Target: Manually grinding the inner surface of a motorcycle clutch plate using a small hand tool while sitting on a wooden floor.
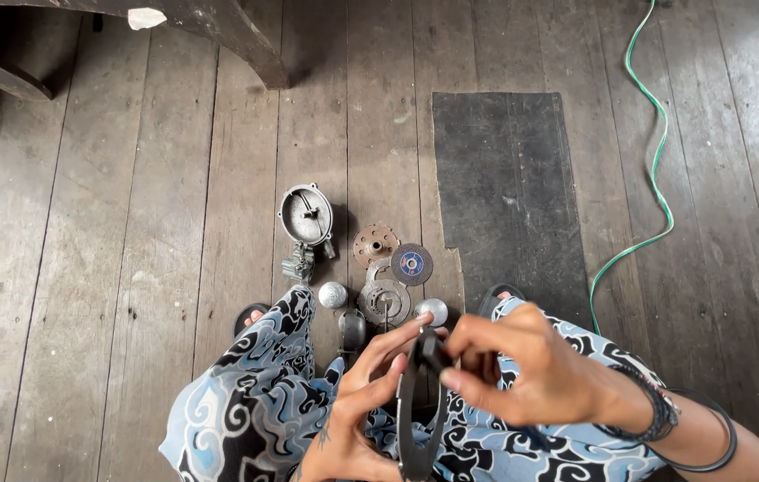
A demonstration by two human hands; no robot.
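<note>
Black rubber ring (415, 428): thin, dark, loop-shaped, held above the lap. Right hand (522, 370): fingers closed, pinching the ring's top. Left hand (366, 406): fingers curled around its left side. 2 round metal discs (384, 302) lie on the floor beyond.

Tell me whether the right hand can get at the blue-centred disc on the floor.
Probably not right now: the right hand and left hand both grip a dark ring, though nothing covers the disc.

ahead: metal parts (370, 263) crowd the floor between our knees | left: we see open floorboards (111, 268) | right: mat (509, 196) flat, green cable (651, 170) beyond
</note>
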